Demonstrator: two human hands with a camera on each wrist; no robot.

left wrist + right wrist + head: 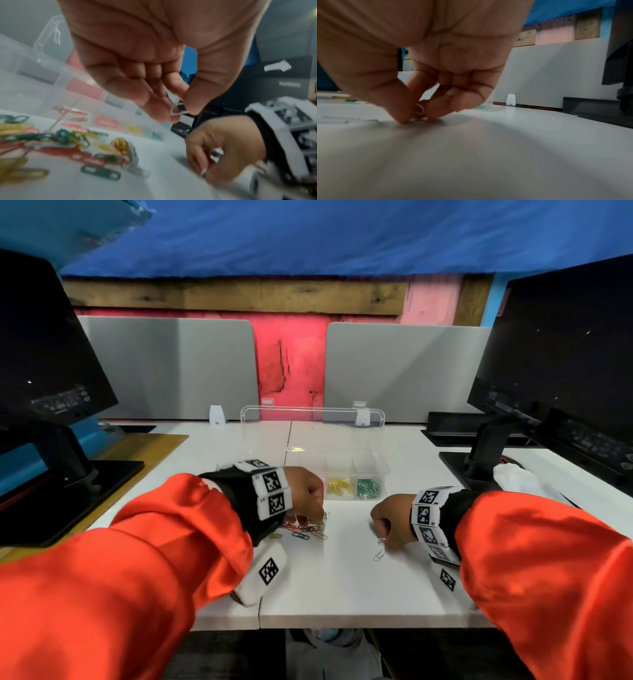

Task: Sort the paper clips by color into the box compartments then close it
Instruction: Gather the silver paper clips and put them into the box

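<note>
A clear compartment box point(383, 470) stands open in the middle of the white desk, with yellow clips point(339, 487) and green clips point(368, 488) in its two near cells. My left hand point(313, 520) hovers over a mixed pile of red, green and yellow clips point(303, 531). In the left wrist view that hand point(180, 112) pinches a white clip point(177, 110) between thumb and fingers. My right hand point(382, 537) has curled fingers, and its tips point(416, 116) pinch down on the desk at the end of a white clip point(378, 556).
The box's clear lid point(311, 414) stands upright behind it. Black monitors on stands flank the desk at left point(51, 371) and right point(561, 364). Grey divider panels point(171, 364) close the back. A white crumpled cloth point(517, 477) lies by the right stand.
</note>
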